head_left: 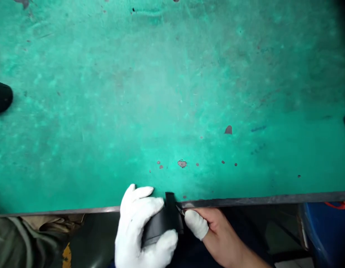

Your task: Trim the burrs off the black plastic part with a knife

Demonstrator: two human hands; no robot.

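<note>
Green bench, scuffed. At its near edge I see the black part between left hand and right hand, narrow tab pointing forward. Left grips its body; right pinches a small pointed tool beside the tab, contact unclear.

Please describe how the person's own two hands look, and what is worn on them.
The left hand wears a plain white glove that covers the fingers, with no marking visible. The right hand has no full glove, only a white cover over the thumb. No sleeve shows on the visible part of the right forearm.
</note>
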